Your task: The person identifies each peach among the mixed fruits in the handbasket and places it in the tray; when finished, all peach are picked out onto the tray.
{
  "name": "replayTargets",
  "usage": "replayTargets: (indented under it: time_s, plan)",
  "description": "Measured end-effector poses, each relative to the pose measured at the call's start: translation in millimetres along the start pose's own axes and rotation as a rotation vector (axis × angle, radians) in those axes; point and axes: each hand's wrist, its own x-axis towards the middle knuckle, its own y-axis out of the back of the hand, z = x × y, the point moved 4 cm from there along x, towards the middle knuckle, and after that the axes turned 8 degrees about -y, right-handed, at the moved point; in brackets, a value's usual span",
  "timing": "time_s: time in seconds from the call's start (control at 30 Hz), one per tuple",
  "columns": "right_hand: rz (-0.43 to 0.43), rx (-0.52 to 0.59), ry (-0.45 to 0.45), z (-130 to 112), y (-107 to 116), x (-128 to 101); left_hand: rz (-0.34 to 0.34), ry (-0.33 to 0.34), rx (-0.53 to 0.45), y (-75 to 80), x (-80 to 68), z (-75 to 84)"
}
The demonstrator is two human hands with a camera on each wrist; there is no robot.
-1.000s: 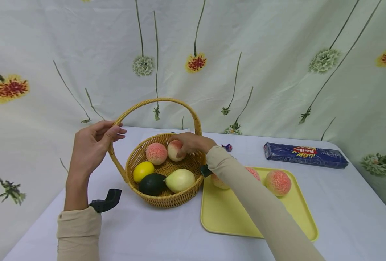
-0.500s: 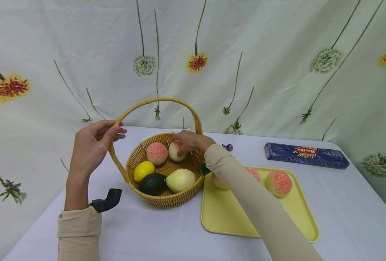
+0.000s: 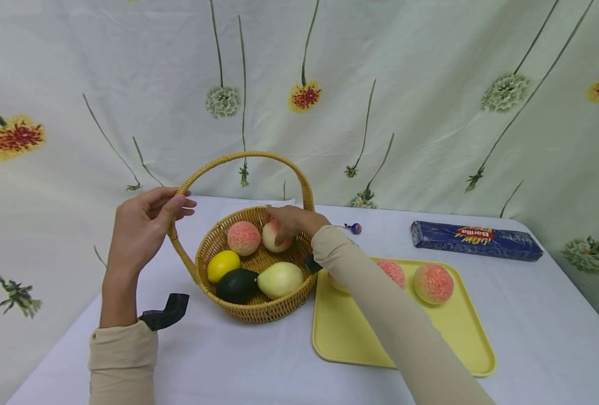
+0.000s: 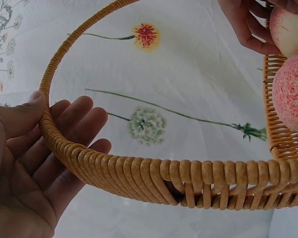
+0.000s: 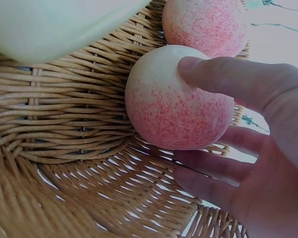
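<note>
A woven wicker basket (image 3: 256, 315) with a tall arched handle stands on the table. My left hand (image 3: 144, 225) holds the handle's left side between thumb and fingers, as the left wrist view also shows. Inside the basket, my right hand (image 3: 294, 221) grips a pale pink peach (image 5: 174, 106); the thumb lies on its top side and the fingers curve around its far side. A second peach (image 3: 244, 238) sits to its left. Toward the front of the basket are a yellow lemon (image 3: 223, 265), a dark green avocado (image 3: 236, 286) and a pale yellow-green pear (image 3: 280, 280).
Right of the basket lies a yellow tray (image 3: 350, 343) with peaches, including one at its right (image 3: 433, 284); the right forearm partly covers it. Behind are a lollipop (image 3: 355, 228) and a blue Barilla box (image 3: 477, 241). A floral cloth (image 3: 421, 140) hangs at the back.
My right wrist and forearm have shifted slightly left, uncovering more of the lollipop and the tray's peaches. The gripped peach has moved slightly to the right. My left hand stays on the handle.
</note>
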Motion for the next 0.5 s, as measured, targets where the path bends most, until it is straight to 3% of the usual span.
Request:
replayTargets:
  time_s: [0.33,0.5]
  plan:
    - [0.021,0.05,0.051,5,-7,1,0.0,-0.003,-0.018,0.6,0.1,0.6]
    - [-0.01,0.139,0.079,8,-12,0,-0.001,0.0,-0.018,0.3,-0.3,0.6]
